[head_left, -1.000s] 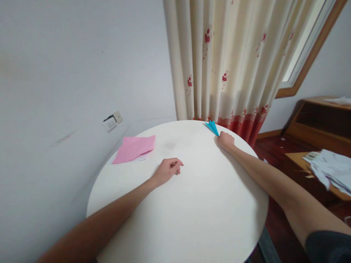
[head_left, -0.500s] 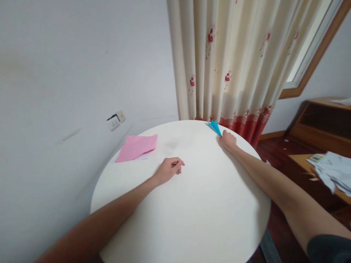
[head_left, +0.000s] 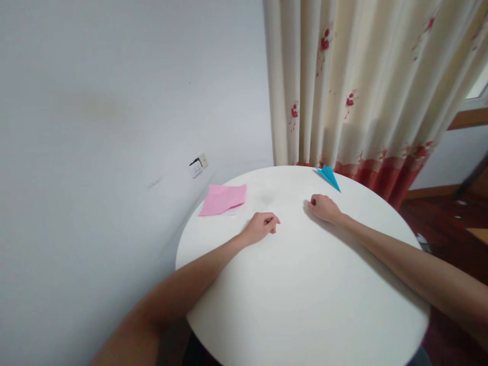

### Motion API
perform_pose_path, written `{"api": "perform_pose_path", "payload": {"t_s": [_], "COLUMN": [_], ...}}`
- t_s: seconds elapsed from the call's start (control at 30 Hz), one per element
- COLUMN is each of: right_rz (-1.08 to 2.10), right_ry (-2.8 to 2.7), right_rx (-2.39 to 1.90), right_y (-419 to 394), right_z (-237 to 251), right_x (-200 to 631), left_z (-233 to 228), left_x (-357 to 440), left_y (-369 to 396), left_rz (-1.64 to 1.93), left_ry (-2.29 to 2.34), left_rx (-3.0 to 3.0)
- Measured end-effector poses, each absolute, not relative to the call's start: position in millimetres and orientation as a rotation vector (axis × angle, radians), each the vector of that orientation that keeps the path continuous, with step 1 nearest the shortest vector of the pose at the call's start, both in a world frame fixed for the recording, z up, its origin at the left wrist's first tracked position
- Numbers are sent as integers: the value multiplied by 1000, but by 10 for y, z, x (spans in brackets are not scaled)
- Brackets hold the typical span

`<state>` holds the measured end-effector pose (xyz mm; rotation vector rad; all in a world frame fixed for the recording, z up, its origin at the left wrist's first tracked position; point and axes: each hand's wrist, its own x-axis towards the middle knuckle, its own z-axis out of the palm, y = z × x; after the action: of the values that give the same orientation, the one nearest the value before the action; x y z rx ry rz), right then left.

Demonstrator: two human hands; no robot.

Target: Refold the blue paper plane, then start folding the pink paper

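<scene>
- Head view: one small blue paper plane, folded to a sharp dart shape (head_left: 328, 176), lies flat near the far edge of the round white counter (head_left: 305, 305), its pointed nose aimed to the right and toward the person.
- Its colour is a plain bright turquoise; the folds give it a narrow triangular outline, wider at the far end.
- The right hand (head_left: 324, 207) rests on the counter near the plane, apart from it, with the fingers (head_left: 313, 202) curled loosely into the palm and nothing held.
- The left hand (head_left: 260, 227) rests on the counter just left of the right one, its fingers (head_left: 271, 222) likewise curled in and empty; the two hands do not touch.
- One pink sheet of paper, roughly square (head_left: 223, 199), lies flat at the counter's left far edge, with a sliver of white paper showing beneath its near side.
- Count: one plane, one pink sheet, two hands, one counter.
- One white wall socket plate (head_left: 197, 166) sits on the pale wall behind the pink sheet.
- A cream curtain with small red flower prints and a red hem band (head_left: 362, 101) hangs just behind the counter.
- No readable writing or brand shows on any of these things.
</scene>
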<state>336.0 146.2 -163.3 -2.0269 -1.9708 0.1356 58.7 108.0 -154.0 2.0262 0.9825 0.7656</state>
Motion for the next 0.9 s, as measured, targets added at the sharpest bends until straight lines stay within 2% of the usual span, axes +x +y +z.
{"api": "perform_pose_path", "payload": {"t_s": [0.17,0.37,0.57,0.9], "right_rz": [24,-58,59,147], "right_ry": [-2205,-2254,-2216,-2164], "right_rx": [-1850,-1848,-1851,-1813], "right_y": [1190,1108,1134,1152], "right_z": [-1650,-1609,-1615,-1628], "right_x": [2849,2671,2742,2858], "left_z": [-1547,-1520,-1466,-1527], "left_x": [556,548,578,473], "left_y": [1081,1051,990,1110], "left_rz": [747,751,788,799], "left_ry": [1010,1029,968,970], "left_rx": [2037,2040,1913,2063]}}
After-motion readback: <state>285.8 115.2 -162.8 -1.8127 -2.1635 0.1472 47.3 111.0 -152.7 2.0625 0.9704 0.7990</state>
